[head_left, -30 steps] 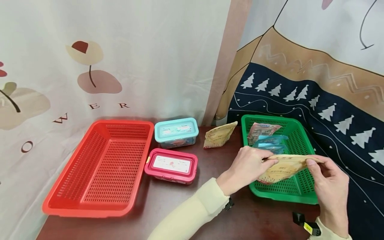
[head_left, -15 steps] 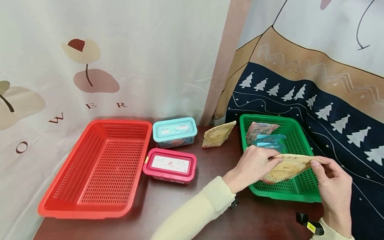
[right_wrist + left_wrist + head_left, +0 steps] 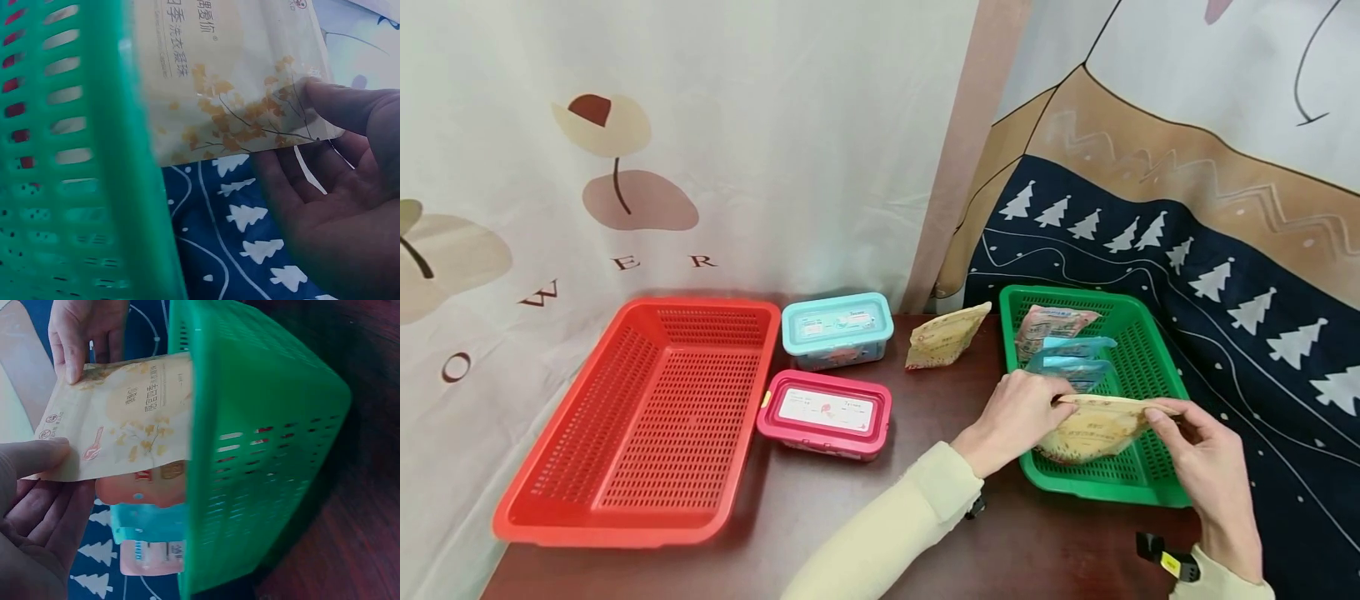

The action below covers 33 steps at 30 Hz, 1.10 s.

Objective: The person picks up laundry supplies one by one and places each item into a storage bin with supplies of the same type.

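Note:
A cream laundry capsule pouch (image 3: 1093,429) with yellow leaf prints stands upright, its lower part inside the green basket (image 3: 1101,492). My left hand (image 3: 1018,417) pinches its left top corner between thumb and fingers. At the opposite top corner, my right hand (image 3: 1210,471) pinches the same edge. The right wrist view shows that thumb on the printed face of the pouch (image 3: 219,94). Farther back in the basket are blue packets (image 3: 1075,362) and a pink packet (image 3: 1052,325). In the left wrist view an orange-toned package (image 3: 144,484) sits just behind the pouch.
Left of the green basket, a similar cream pouch (image 3: 947,337) leans on the dark table. A light-blue lidded box (image 3: 838,325) and a crimson lidded box (image 3: 827,412) stand mid-table. A large red basket (image 3: 662,417) is at the left, with curtains behind.
Both hands and the pouch have shifted a little left and slightly lower over the basket in the last half second. More of the blue packets shows behind the left hand.

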Available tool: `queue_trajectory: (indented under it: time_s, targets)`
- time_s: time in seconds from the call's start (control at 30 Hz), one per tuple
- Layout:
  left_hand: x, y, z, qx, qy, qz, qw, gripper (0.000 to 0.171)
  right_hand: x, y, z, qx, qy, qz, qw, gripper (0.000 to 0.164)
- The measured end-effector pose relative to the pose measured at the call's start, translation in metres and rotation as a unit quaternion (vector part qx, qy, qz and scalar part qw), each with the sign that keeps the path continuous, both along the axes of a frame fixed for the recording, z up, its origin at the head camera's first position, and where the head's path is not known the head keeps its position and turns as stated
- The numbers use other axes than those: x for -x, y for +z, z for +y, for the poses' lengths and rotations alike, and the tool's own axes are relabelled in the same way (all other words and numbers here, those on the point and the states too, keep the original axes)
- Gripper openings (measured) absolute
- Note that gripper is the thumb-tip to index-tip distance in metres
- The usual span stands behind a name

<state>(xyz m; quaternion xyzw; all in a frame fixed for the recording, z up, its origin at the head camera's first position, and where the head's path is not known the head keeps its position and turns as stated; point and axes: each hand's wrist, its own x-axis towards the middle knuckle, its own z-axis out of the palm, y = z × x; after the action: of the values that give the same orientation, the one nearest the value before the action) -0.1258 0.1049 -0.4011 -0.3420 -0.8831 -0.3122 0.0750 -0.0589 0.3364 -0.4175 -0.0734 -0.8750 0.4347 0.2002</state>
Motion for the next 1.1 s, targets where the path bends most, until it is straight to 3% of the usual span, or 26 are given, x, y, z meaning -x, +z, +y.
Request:
queue_trajectory:
  time_s: [0.13, 0.43, 0.67, 0.9, 1.1]
  targets:
    - [0.000, -0.007, 0.003, 0.020, 0.006, 0.008, 0.9997, 0.010, 0.002, -0.006, 0.002, -0.012, 0.003, -0.008, 1.000, 0.016]
    - [-0.002, -0.017, 0.003, 0.052, 0.008, 0.071, 0.9961, 0.010, 0.006, -0.016, 0.005, -0.037, 0.031, -0.021, 0.999, 0.018]
    - [-0.004, -0.022, 0.004, 0.047, 0.018, 0.074, 0.9960, 0.011, 0.008, -0.022, 0.006, -0.039, 0.048, -0.022, 0.998, 0.016]
    - [-0.006, -0.025, 0.005, 0.036, 0.028, 0.065, 0.9968, 0.013, 0.006, -0.022, 0.008, -0.001, 0.059, -0.064, 0.996, 0.033]
    - [-0.009, -0.026, 0.003, 0.053, 0.039, 0.072, 0.9952, 0.029, 0.004, -0.020, 0.006, -0.007, 0.066, -0.062, 0.996, 0.044]
